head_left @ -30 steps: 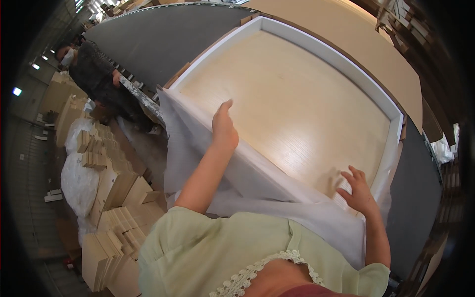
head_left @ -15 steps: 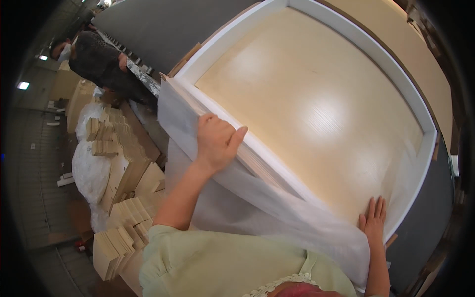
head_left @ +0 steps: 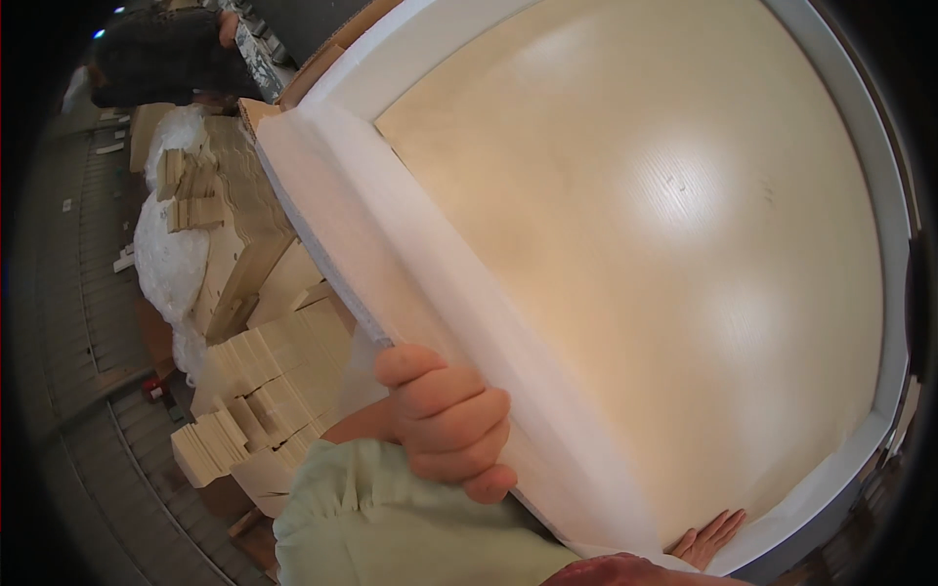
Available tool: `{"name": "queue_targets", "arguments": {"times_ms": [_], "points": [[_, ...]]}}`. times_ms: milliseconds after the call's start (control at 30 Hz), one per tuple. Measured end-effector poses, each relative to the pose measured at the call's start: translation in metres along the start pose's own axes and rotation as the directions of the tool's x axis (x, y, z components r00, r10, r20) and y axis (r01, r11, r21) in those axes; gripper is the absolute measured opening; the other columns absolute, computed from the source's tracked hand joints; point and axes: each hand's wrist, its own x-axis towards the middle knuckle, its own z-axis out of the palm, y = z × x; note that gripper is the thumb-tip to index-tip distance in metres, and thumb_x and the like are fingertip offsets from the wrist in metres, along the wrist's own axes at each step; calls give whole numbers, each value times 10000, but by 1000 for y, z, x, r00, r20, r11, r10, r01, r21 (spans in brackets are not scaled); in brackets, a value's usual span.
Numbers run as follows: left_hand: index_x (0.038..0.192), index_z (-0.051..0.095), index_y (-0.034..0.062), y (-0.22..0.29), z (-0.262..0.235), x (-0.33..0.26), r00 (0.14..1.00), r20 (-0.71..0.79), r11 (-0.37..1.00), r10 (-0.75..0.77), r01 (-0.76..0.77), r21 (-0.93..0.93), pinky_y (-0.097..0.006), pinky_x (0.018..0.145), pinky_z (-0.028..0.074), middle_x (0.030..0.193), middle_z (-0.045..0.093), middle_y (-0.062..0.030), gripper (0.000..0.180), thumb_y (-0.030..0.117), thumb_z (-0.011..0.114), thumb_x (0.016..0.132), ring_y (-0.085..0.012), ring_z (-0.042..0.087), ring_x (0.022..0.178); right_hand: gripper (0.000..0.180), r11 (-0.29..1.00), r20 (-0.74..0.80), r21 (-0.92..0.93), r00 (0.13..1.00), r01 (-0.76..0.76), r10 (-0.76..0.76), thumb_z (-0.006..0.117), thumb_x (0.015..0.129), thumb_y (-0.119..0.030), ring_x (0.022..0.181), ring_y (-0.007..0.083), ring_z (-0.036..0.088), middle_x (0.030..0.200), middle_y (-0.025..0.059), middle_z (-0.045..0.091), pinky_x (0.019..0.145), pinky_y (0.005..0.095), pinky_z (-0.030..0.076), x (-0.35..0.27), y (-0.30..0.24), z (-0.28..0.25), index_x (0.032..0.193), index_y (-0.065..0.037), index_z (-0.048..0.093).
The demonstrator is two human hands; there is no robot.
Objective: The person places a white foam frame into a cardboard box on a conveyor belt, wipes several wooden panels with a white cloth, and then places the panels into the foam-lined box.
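Note:
A pale, glossy wood-grain panel (head_left: 625, 264) lies inside a shallow carton lined with white foam. Along the near-left side, a thin white foam sheet (head_left: 342, 200) covers the edge, and a brownish layer shows through it. My left hand (head_left: 445, 415) is closed in a fist around the outer edge of this sheet; its palm side is hidden. At the near corner on the right, my right hand (head_left: 708, 540) lies low with its fingers stretched out over the panel's edge and the foam lining. Its wrist is out of sight.
Stacks of cut pale boards (head_left: 264, 366) stand on the left beside a bundle of clear plastic wrap (head_left: 171, 249). A person in dark clothes (head_left: 166, 59) is at the far left. Brown cardboard (head_left: 337, 54) edges the carton's far-left corner.
My left hand has come nearer and lower, turning into a fist around the sheet's outer edge. The foam is now smoother along that side. My view has moved closer to the panel.

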Motion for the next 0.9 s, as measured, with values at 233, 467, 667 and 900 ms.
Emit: {"name": "queue_targets", "arguments": {"times_ms": [233,467,667,900], "points": [[543,438,141,-11,10,3,996,-95,1000,1,0,9,-341,609,265,623,562,-2,332,329,407,815,-159,451,576,591,999,107,-6,993,-42,42,254,944,-356,1302,463,104,1430,275,35,1025,572,153,-8,-4,0,1401,-22,82],[617,412,103,-14,-9,9,991,121,997,54,-61,56,-372,639,318,609,487,-51,207,194,355,793,-203,418,583,595,999,47,1,998,-46,46,321,921,-347,1286,479,140,1416,290,103,1020,576,153,-9,0,7,1389,-20,155],[584,420,71,-9,-22,9,989,123,996,81,-84,19,-353,703,319,660,514,-70,214,117,377,788,-219,456,658,549,995,-43,17,995,-94,95,425,885,-321,1262,452,229,1379,280,222,1007,517,241,-9,-5,0,1347,-49,308],[773,591,4,13,-52,25,937,340,992,-78,41,116,-355,831,370,877,610,-130,171,146,535,852,-292,550,864,266,792,-242,610,947,-22,212,514,865,-100,1035,303,532,1136,156,545,871,339,432,-51,-20,-101,1125,-55,548]]}}
